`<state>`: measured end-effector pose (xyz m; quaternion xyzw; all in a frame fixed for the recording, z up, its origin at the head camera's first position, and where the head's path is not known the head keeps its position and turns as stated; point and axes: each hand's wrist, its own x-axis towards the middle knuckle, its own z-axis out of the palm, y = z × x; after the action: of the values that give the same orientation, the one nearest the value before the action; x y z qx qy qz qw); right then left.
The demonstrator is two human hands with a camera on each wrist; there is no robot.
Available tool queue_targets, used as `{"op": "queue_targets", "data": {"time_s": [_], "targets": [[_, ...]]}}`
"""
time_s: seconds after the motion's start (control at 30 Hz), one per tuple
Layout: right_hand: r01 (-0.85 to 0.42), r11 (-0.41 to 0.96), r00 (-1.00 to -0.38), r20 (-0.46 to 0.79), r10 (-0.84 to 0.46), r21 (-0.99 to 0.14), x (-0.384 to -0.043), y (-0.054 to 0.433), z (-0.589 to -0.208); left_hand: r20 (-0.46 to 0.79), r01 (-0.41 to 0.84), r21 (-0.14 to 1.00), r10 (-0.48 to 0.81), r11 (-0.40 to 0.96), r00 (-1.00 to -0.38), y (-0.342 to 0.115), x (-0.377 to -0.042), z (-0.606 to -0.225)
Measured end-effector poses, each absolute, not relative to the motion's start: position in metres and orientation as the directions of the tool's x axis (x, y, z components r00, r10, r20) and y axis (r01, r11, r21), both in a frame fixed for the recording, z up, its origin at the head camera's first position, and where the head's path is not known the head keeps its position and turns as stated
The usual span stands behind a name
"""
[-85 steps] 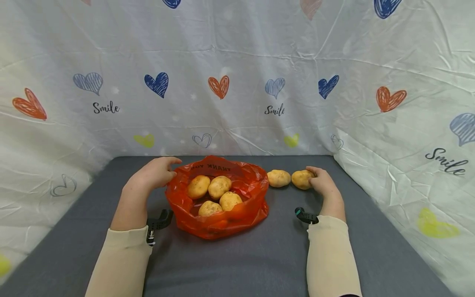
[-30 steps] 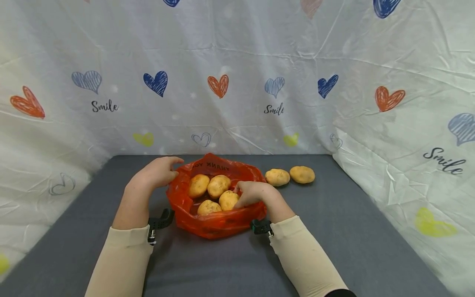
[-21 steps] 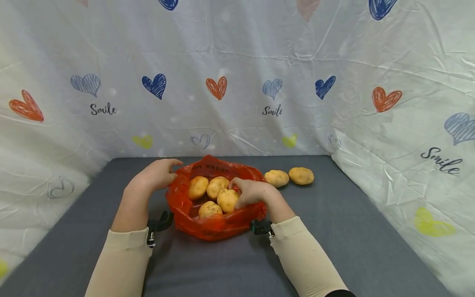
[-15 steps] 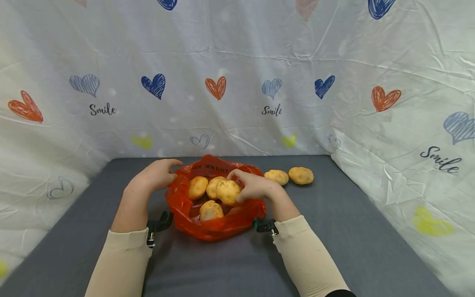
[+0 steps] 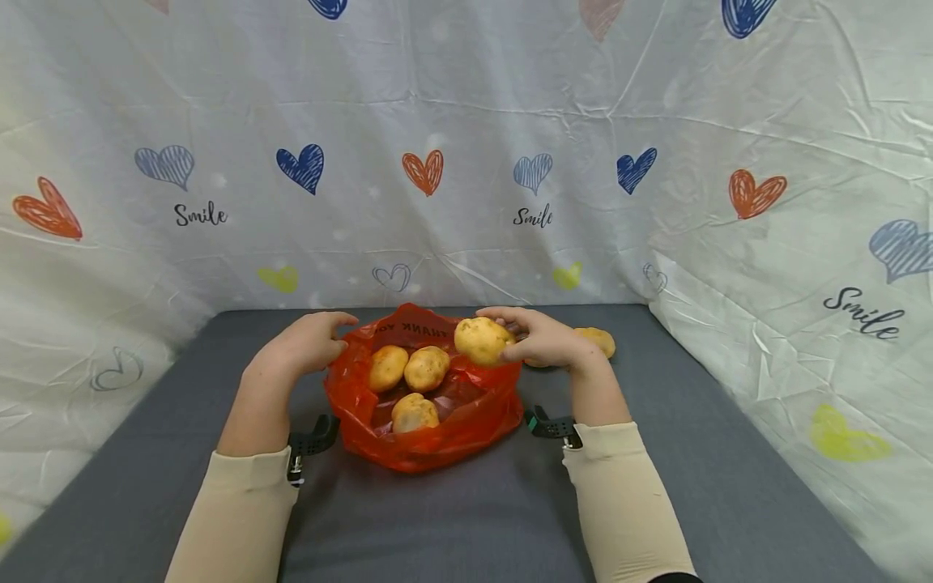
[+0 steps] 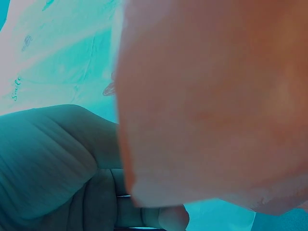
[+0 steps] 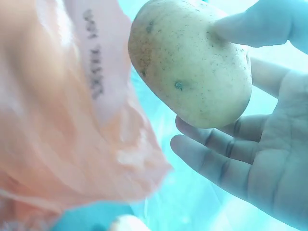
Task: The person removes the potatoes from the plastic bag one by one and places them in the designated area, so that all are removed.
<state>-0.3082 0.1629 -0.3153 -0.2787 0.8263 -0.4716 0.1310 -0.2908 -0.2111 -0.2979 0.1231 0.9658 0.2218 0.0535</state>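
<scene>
A red plastic bag stands with its mouth spread, printed THANK YOU inside its far wall. Three potatoes lie in it: one at left, one in the middle, one in front. My left hand pinches the bag's left rim; in the left wrist view the film hides the thumb tip. Above the bag's right rim my right hand grips another potato. The right wrist view has thumb and fingers around that potato, beside the bag.
Behind my right hand, one potato lies on the dark grey table, partly covered; another potato is mostly hidden by the hand. A white sheet printed with hearts closes off the back and sides.
My right hand left the potato on the table, reached into the bag, took hold of a potato there and lifted it up and right to the rim. The left hand stays put.
</scene>
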Motion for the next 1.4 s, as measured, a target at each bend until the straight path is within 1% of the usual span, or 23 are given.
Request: {"op": "queue_targets", "data": {"time_s": [0.27,0.47,0.57,0.73,0.83,0.97,1.07,1.3,1.4], "targets": [[-0.222,0.312,-0.866,0.040,-0.498,-0.924,-0.316,0.214,-0.322,-0.046,0.213,0.437,0.259,0.874,-0.965,-0.211,-0.291,-0.298],[-0.140,0.322,-0.908,-0.008,-0.418,-0.936,-0.323,0.253,-0.343,-0.044,0.215,0.438,0.259,0.873,-0.965,-0.211,-0.292,-0.299],[-0.119,0.322,-0.906,-0.030,-0.422,-0.939,-0.325,0.266,-0.354,-0.043,0.214,0.436,0.258,0.874,-0.965,-0.210,-0.292,-0.299],[-0.073,0.332,-0.884,-0.093,-0.458,-0.940,-0.327,0.273,-0.367,-0.044,0.213,0.440,0.257,0.872,-0.965,-0.209,-0.291,-0.299],[-0.036,0.383,-0.866,-0.163,-0.473,-0.923,-0.328,0.272,-0.372,-0.047,0.208,0.445,0.255,0.871,-0.966,-0.209,-0.291,-0.299],[-0.021,0.471,-0.843,-0.237,-0.483,-0.882,-0.329,0.270,-0.377,-0.054,0.205,0.441,0.254,0.874,-0.966,-0.208,-0.291,-0.299],[-0.016,0.529,-0.840,-0.276,-0.467,-0.849,-0.328,0.269,-0.377,-0.061,0.205,0.436,0.255,0.877,-0.965,-0.208,-0.292,-0.300],[0.074,0.575,-0.852,-0.352,-0.389,-0.815,-0.324,0.269,-0.371,-0.062,0.207,0.434,0.258,0.877,-0.964,-0.208,-0.293,-0.301],[0.086,0.593,-0.855,-0.365,-0.369,-0.800,-0.323,0.270,-0.369,-0.061,0.205,0.437,0.256,0.876,-0.965,-0.207,-0.293,-0.300]]}}
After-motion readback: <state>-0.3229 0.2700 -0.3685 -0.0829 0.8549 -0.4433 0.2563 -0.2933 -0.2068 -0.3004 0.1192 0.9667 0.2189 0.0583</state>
